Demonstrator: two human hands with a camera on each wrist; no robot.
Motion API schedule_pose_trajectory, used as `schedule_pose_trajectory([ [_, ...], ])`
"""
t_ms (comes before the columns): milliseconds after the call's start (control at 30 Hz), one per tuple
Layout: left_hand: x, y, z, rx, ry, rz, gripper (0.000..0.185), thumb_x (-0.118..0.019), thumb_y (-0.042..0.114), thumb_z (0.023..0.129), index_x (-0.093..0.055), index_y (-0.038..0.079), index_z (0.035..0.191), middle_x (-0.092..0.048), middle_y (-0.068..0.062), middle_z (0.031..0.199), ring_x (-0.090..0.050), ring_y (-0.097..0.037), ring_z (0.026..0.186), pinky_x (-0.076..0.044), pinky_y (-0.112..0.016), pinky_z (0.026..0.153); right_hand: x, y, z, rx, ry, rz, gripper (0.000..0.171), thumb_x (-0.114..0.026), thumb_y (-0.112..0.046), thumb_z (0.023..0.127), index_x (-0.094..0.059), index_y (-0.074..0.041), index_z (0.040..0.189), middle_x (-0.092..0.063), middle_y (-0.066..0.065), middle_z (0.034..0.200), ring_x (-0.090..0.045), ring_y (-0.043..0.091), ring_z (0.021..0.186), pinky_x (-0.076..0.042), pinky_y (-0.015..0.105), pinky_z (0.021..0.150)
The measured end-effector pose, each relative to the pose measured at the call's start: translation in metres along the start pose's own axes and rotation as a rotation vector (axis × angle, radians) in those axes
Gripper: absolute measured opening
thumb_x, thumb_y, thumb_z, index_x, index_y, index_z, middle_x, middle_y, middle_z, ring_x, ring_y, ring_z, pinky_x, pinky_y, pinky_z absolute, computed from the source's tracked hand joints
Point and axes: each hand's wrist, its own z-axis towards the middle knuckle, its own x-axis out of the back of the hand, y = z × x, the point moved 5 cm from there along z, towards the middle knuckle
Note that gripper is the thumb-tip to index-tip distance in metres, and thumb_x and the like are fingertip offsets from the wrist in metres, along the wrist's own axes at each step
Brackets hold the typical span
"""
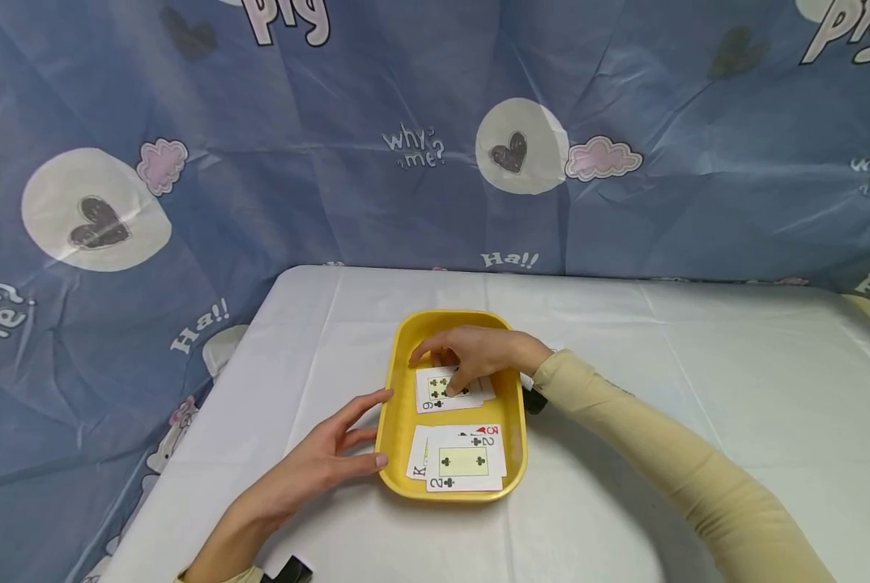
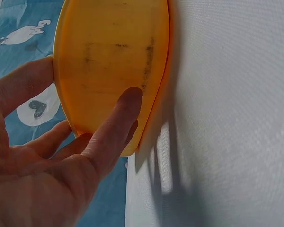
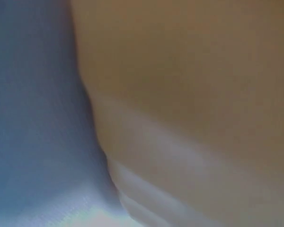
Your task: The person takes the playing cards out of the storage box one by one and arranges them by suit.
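Observation:
A yellow tray (image 1: 398, 405) sits on the white table and holds two small piles of playing cards. My right hand (image 1: 479, 352) reaches over the far pile, its bent fingers down on the nine of clubs (image 1: 438, 397) and its thumb at the card's far edge. The near pile shows a two of clubs (image 1: 464, 465) on top, with a king (image 1: 418, 468) and a red card (image 1: 490, 431) peeking out. My left hand (image 1: 326, 461) lies with straight fingers against the tray's left side; the left wrist view shows those fingers (image 2: 118, 123) touching the tray's wall (image 2: 109, 52). The right wrist view is a blur.
The white table (image 1: 661, 453) stretches wide to the right and front of the tray. Its left edge (image 1: 209, 389) runs close beside my left hand. A blue printed cloth (image 1: 333, 162) hangs behind and to the left.

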Motion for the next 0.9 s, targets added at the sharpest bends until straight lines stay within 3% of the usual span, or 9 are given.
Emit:
schedule_pose_trajectory([
  [300,0.000,0.000,0.000,-0.001,0.002,0.005,0.075,-0.074,0.018,0.089,-0.035,0.027,0.152,-0.021,0.001,0.159,-0.044,-0.027,0.134,-0.039,-0.044,0.102,0.004,0.001,-0.002,0.063,0.055,0.119,0.027,-0.063,0.003,0.093,-0.065,-0.012,0.116,-0.058,0.006,0.089,-0.052,0.017,0.080,-0.041,0.025,0.073],
  [700,-0.001,0.000,0.000,0.002,0.011,0.017,0.075,-0.074,0.019,0.089,-0.035,0.026,0.152,-0.023,0.001,0.158,-0.044,-0.027,0.134,-0.037,-0.046,0.103,0.019,0.006,-0.008,0.134,0.214,0.279,0.038,-0.057,-0.004,0.099,-0.061,-0.017,0.133,-0.060,0.000,0.105,-0.053,0.017,0.093,-0.045,0.031,0.081],
  [900,0.000,-0.001,0.000,0.009,0.013,0.017,0.075,-0.075,0.020,0.089,-0.035,0.026,0.152,-0.022,0.001,0.158,-0.043,-0.028,0.134,-0.037,-0.049,0.103,0.026,0.006,-0.011,0.183,0.347,0.425,0.031,-0.059,-0.002,0.098,-0.062,-0.012,0.127,-0.060,0.005,0.110,-0.058,0.023,0.093,-0.047,0.035,0.086],
])
